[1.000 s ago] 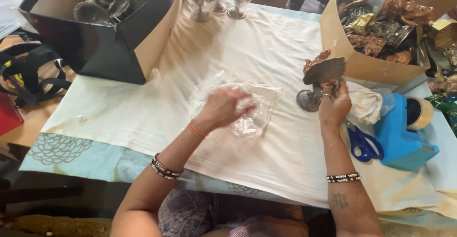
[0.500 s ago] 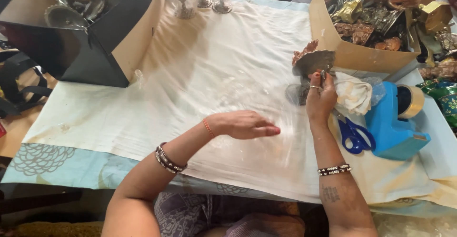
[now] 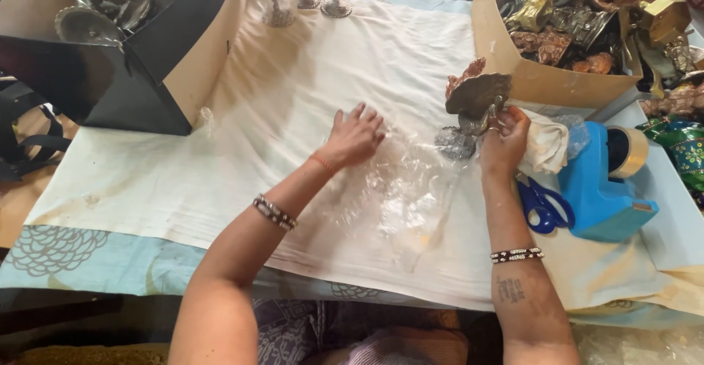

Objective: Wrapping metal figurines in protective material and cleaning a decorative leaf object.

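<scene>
- Cloth [image 3: 220, 152] lay over the surface [image 3: 675, 233].
- Plastic sheet [image 3: 403, 196] lay on cloth, center; left hand [image 3: 356, 136] flat on its far edge.
- Right hand [image 3: 502, 141] held metal figure [image 3: 477, 97] right of the sheet.
- Scissors [image 3: 543, 207] just left of tape dispenser [image 3: 605, 189], near right.
- Open box [image 3: 147, 64] far left; carton [image 3: 543, 79] far right, behind dispenser.

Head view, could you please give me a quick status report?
Left hand flat on plastic wrap. Right hand holds metal figurine above it. Scissors beside right wrist.
</scene>
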